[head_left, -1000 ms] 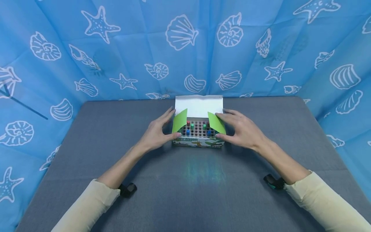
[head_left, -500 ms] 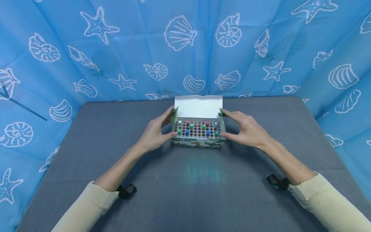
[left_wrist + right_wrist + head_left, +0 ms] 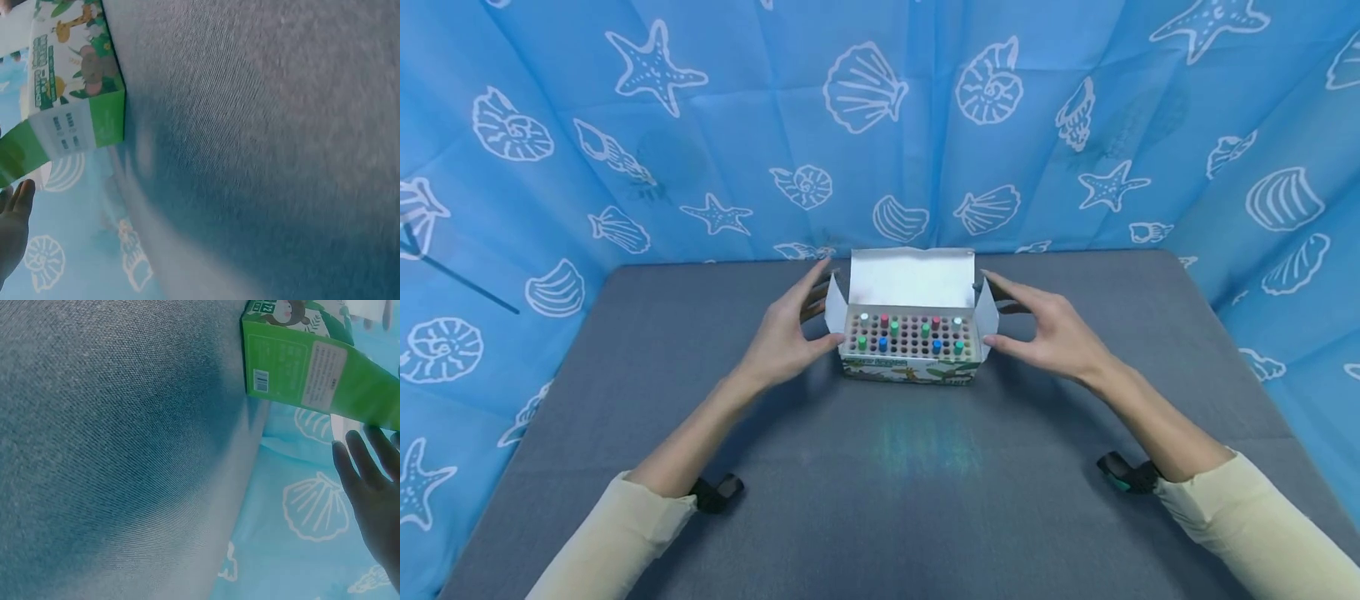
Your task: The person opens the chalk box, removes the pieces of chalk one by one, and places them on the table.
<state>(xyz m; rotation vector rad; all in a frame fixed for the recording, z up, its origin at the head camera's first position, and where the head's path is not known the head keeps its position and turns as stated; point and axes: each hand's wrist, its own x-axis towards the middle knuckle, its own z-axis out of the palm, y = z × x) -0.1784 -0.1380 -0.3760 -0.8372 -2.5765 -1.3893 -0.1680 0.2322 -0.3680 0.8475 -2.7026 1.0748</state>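
Observation:
A cardboard box (image 3: pixel 910 371) printed with animals stands near the back edge of the table, its white-lined lid (image 3: pixel 913 279) raised. Inside, a tray of round holes (image 3: pixel 910 333) holds several small sticks with red, green, blue and white tops. The left side flap (image 3: pixel 836 310) and right side flap (image 3: pixel 988 315) lean outward. At the left flap is my left hand (image 3: pixel 784 337), thumb near the front corner, fingers extended along the outside. My right hand (image 3: pixel 1051 333) lies likewise by the right flap. In the wrist views, the box's green ends show and only some fingers are visible.
Grey cloth covers the table (image 3: pixel 880 500). A blue curtain (image 3: pixel 737 125) with white shells and starfish hangs directly behind the table and along its sides. Each wrist wears a small black camera.
Both green-backed side flaps have swung from leaning inward over the tray to leaning outward, uncovering the sticks near the ends. My hands have moved slightly apart with them.

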